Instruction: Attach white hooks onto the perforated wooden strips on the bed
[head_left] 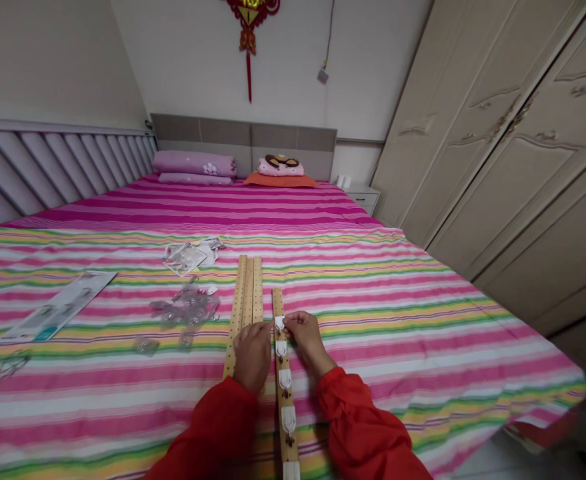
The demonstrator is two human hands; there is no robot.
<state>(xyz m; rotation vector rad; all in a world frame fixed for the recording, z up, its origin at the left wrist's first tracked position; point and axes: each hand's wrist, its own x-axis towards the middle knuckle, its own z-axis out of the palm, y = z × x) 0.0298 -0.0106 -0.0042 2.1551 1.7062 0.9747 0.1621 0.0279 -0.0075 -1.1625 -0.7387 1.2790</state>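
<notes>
A narrow wooden strip with holes (277, 303) lies lengthwise on the bed, with several white hooks (285, 380) set along it in a row. At the farthest white hook (279, 323), my right hand (305, 333) pinches its right edge between thumb and fingers. My left hand (253, 353) is on the hook's left side, fingers curled, the tips close to or touching the same hook. Partly under my left forearm lie more perforated wooden strips (249, 280), side by side. Red sleeves cover both my arms.
Clear plastic pieces (190, 307), a small pile of packaging (190, 257), a long flat package (60, 307) and a thin wire-like bundle (9, 365) lie left on the striped sheet (397, 313). Pillows (195, 167) rest by the headboard; a wardrobe (473, 147) stands right.
</notes>
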